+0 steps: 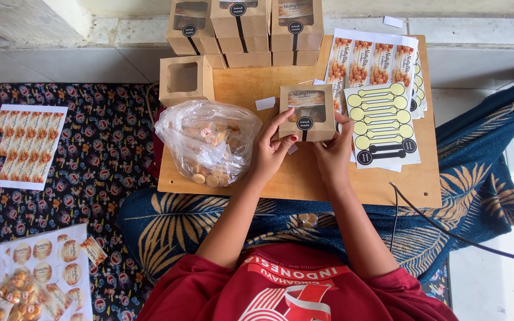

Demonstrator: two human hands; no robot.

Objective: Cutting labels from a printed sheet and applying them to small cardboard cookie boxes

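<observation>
Both the left hand (pixel 269 148) and right hand (pixel 331 151) are clamping 1 small cardboard box (pixel 307 112) by its sides; it is probably light and crushable, so gripping the edges suits it.

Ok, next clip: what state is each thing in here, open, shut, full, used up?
Small kraft box: shut, sealed with a black strip, held by left hand and right hand.
Empty window box: upright, no label, nothing visible inside.
Plastic bag: partly full of cookies.
Stacked boxes: shut, labelled.
Seal sticker sheet: mostly used, two black seals left.
</observation>
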